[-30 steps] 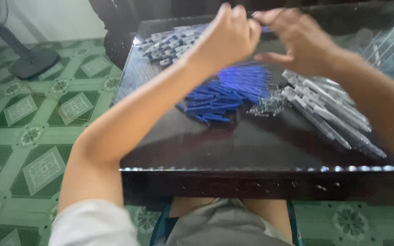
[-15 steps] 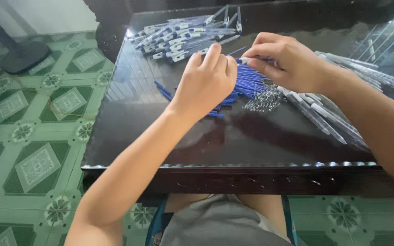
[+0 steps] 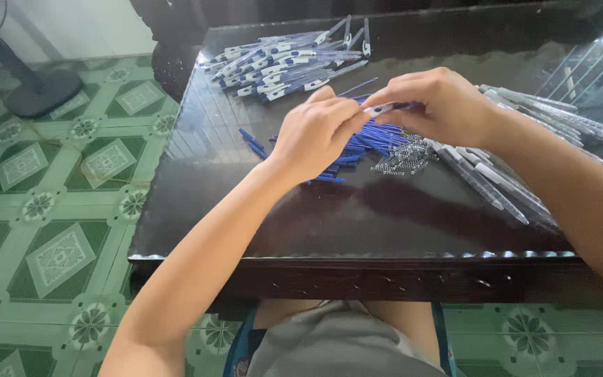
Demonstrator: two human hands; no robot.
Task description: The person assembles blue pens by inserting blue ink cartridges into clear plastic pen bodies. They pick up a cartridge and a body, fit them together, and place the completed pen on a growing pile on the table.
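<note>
we sit at the near edge of the table (image 3: 357, 230), both hands out over its middle. our left hand (image 3: 313, 132) and right hand (image 3: 441, 105) meet fingertip to fingertip on one pen part (image 3: 383, 108), above a heap of thin refills (image 3: 368, 143). just right of that heap lies a small pile of springs (image 3: 405, 158). further right a row of pen barrels (image 3: 504, 174) fans toward us. behind, at the far left of the table, lies a pile of finished pens (image 3: 291, 59). a fan base (image 3: 40, 91) stands on the floor (image 3: 57, 230) to the left.

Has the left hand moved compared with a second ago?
Yes. The left hand came back from the table's far edge to the blue refill pile.
</note>
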